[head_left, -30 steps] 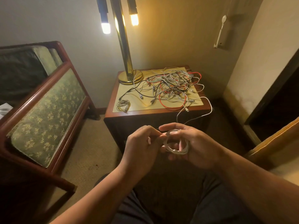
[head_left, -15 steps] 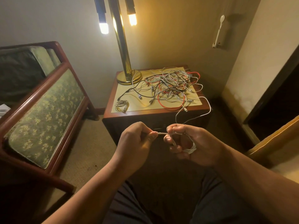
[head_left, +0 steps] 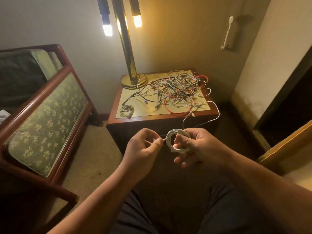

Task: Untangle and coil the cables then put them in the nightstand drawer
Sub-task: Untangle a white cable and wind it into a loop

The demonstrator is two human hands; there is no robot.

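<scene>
The right hand (head_left: 200, 146) was closed around a small coil of thin white cable (head_left: 169, 142), fingers hooked through the ring so the loops could not spring apart. Just beside it, the left hand (head_left: 143, 146) pinched the cable's short free end between thumb and forefinger, close against the ring's left edge. That looked like the finishing step for this cable: holding the tail taut so it could be wrapped or tucked to lock the coil.

Both hands hovered in front of the reddish-brown wooden nightstand (head_left: 152, 119), apart from it. Its front was in shadow, so whether the drawer was open could not be told.

A loose white cable (head_left: 218, 114) drooped over the front edge towards the right hand; whether it joined the coil was unclear.

On top, a tangle of white, black and red cables (head_left: 177, 88) waited unsorted beside the brass lamp base (head_left: 133, 81). One small grey coiled cable (head_left: 126, 110) lay apart near the front left corner, seemingly done. To the left stood a wooden bench with green patterned cushions (head_left: 47, 119).
</scene>
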